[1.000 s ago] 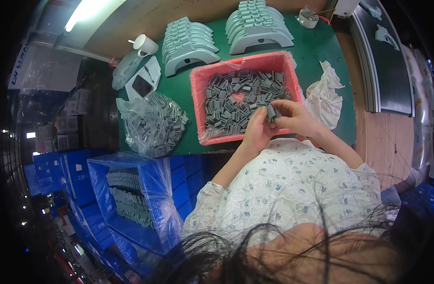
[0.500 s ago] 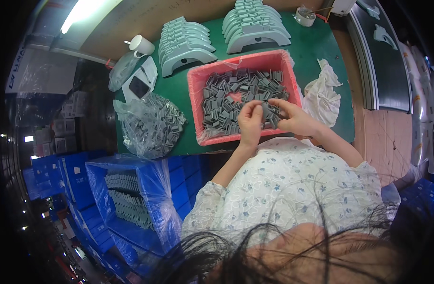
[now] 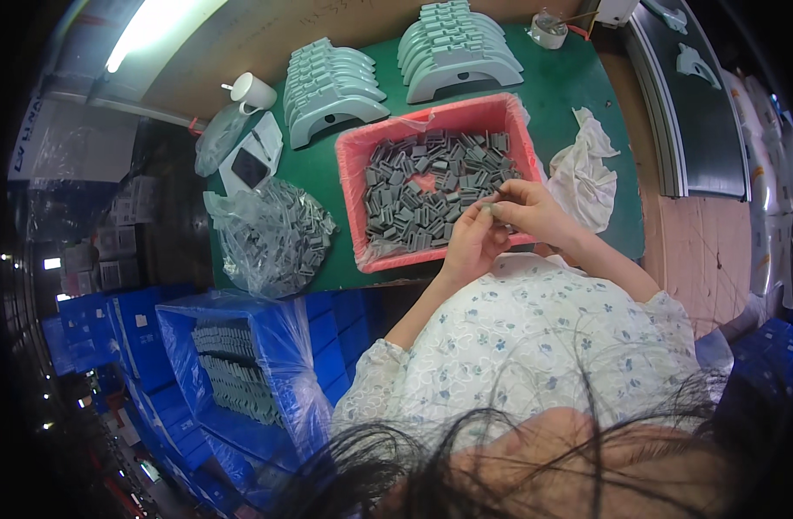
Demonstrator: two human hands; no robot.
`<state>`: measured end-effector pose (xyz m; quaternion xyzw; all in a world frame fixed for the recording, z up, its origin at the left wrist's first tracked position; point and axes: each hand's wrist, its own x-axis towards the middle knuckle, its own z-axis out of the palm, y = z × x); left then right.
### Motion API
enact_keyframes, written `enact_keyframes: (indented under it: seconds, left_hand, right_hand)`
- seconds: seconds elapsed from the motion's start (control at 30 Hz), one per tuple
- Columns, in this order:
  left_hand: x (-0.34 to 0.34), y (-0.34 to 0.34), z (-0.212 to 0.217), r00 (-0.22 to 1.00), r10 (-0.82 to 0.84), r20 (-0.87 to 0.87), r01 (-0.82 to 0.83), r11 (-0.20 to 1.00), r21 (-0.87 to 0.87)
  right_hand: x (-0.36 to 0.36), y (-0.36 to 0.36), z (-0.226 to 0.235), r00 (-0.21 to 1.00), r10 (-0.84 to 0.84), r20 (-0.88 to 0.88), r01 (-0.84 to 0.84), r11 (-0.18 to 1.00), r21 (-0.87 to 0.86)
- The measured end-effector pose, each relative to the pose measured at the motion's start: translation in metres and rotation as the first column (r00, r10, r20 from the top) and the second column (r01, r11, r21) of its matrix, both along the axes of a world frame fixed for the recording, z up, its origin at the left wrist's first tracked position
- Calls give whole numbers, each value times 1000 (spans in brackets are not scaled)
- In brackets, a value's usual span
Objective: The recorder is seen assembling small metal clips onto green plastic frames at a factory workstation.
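A pink tray (image 3: 431, 117) on the green mat holds several small grey plastic parts (image 3: 418, 186). Both my hands meet over the tray's near right corner. My left hand (image 3: 472, 240) and my right hand (image 3: 526, 208) pinch one small grey part (image 3: 490, 208) between their fingertips, just above the heap.
A clear bag of grey parts (image 3: 271, 235) lies left of the tray. Two rows of grey arched housings (image 3: 331, 86) (image 3: 457, 48) stand behind it. A white cloth (image 3: 587, 169) lies to the right, a white cup (image 3: 253, 89) at far left. A blue crate lined with plastic (image 3: 240, 372) sits below the table.
My hands have shifted slightly to the left and further over the tray, still working a small grey part together between the fingertips.
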<state>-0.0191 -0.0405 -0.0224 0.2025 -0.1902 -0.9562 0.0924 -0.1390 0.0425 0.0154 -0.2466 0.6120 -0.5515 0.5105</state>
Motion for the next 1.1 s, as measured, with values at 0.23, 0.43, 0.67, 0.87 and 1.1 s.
enact_keyframes:
  seconds: [0.23, 0.43, 0.67, 0.87, 1.1]
  left_hand:
    - [9, 0, -8, 994, -106, -18, 102, 983, -154]
    - [11, 4, 6, 977, -191, -97, 201, 973, 111]
    - [11, 4, 6, 971, -222, -88, 224, 975, 13]
    - [13, 5, 5, 976, -203, -76, 204, 979, 10]
    - [14, 5, 7, 977, -207, -43, 206, 978, -34]
  right_hand:
    - [-7, 19, 14, 996, 61, 66, -67, 993, 95]
    - [-5, 28, 28, 989, 148, -26, -145, 986, 87]
    - [-8, 29, 32, 958, 276, -74, -271, 960, 71]
    - [-8, 29, 36, 935, 320, -154, -311, 947, 78]
    - [-10, 28, 31, 934, 327, -145, -316, 944, 96]
